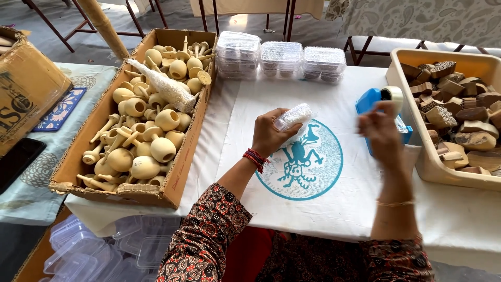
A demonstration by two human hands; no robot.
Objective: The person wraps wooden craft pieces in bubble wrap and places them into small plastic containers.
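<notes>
On the surface: I see a white cloth (334,198) with a round blue print (300,159) in the middle.
Left hand: my left hand (269,134) is curled tight around a small thing wrapped in white foam net (294,116). It holds it just above the blue print.
Right hand: my right hand (382,134) is blurry. Its fingers reach toward a blue tape holder (369,101) with a roll of tape (392,94) on it. I cannot tell if it is gripping anything.
Left side: a long cardboard box (180,175) is full of pale wooden toys (148,136). One more thing wrapped in white net (159,84) lies on top of them.
Right side: a cream tub (425,156) holds lots of brown carved wooden blocks (462,122).
Far edge: three stacks of clear plastic boxes (282,57) sit in a row behind the cloth.
Far left: another big cardboard box (26,83) sits well apart from my hands.
Below the surface: more clear plastic boxes (104,250) lie in a pile.
</notes>
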